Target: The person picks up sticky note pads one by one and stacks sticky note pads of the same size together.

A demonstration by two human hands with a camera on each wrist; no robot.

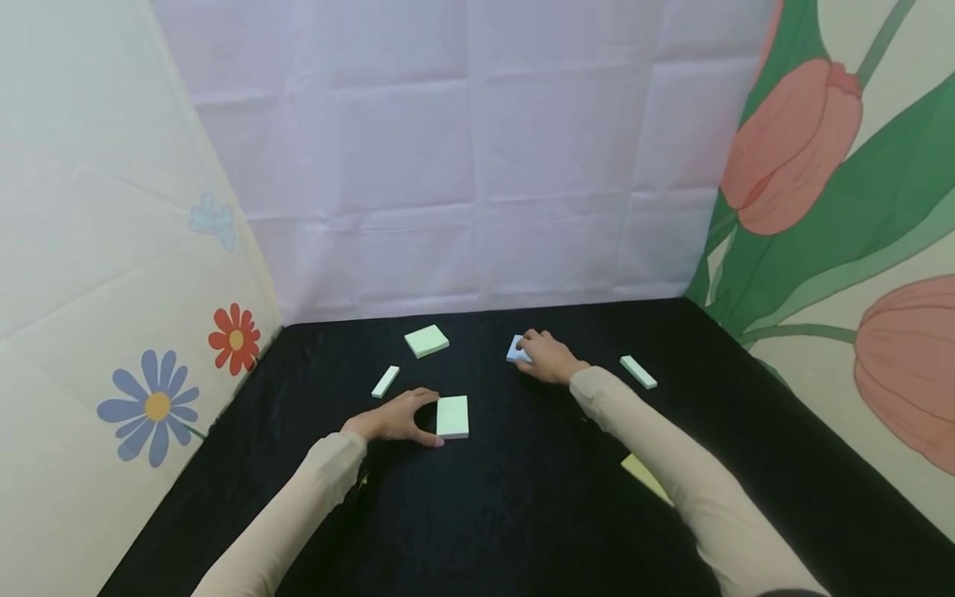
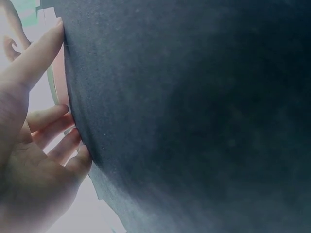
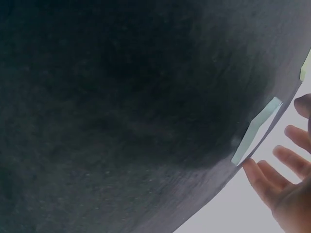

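On the black cloth lies a pale green pad point(image 1: 452, 416), flat and squarish. My left hand point(image 1: 399, 414) is at its left side, thumb and fingers spread, with the tips right at the pad's two left corners. In the left wrist view the edge of the pad point(image 2: 59, 82) shows between thumb and fingers. Farther back, my right hand point(image 1: 550, 356) reaches over a small light blue pad point(image 1: 515, 349) and hides part of it. The right wrist view shows loosely bent, separated fingers beside the blue pad point(image 3: 255, 133).
A pale green pad point(image 1: 427, 341) lies at the back left. Narrow pale strips stand apart, one strip point(image 1: 385, 381) left of centre and one strip point(image 1: 638, 372) at right. A yellow pad point(image 1: 646, 479) is partly covered by the right sleeve. A white sheet point(image 1: 477, 166) hangs behind.
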